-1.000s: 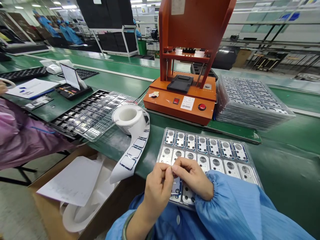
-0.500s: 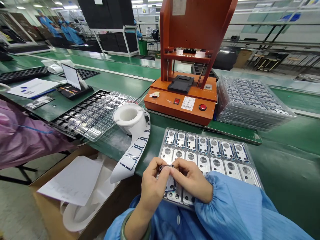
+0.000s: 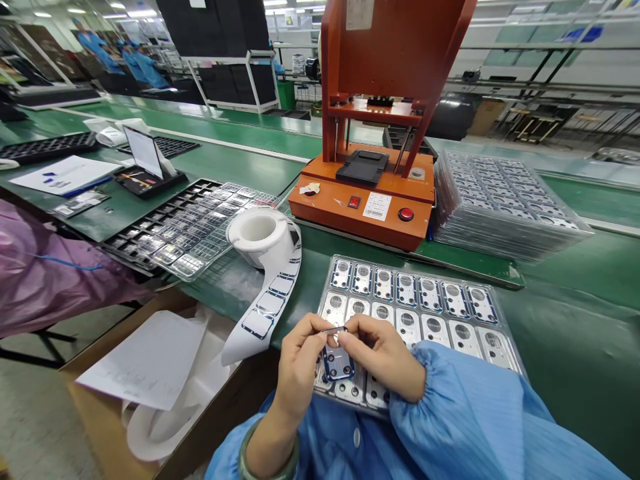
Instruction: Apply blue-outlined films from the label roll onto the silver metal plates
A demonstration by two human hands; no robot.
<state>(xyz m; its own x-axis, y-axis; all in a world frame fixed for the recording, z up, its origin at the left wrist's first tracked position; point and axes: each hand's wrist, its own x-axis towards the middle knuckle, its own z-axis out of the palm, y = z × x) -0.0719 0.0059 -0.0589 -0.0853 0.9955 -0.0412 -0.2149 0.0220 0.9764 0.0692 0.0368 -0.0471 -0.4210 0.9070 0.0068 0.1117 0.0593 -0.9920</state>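
Observation:
A small silver plate (image 3: 341,364) with a dark blue edging and round holes hangs tilted between my hands, over the near left part of a clear plastic tray (image 3: 513,347). My left hand (image 3: 299,367) is closed, pinching the plate's upper left edge between thumb and fingers. On the upper right edge, my right hand (image 3: 383,357) pinches with thumb and index finger; whether it grips the plate or only its edging is hard to make out. Rows of similar silver plates (image 3: 409,325) lie in the tray, the far row with blue edging. My forearms partly cover the tray.
Left of the tray stands a white roll (image 3: 257,243) whose strip of blue frame stickers (image 3: 270,303) hangs over the table edge. An orange press (image 3: 360,200) stands behind, with stacked clear trays (image 3: 505,200) beside it. A cardboard box (image 3: 210,427) holds white paper.
The plate has tipped so more of its face shows below my fingers. My left hand has shifted slightly left, and the fingertips of both hands have moved a little along the upper edge.

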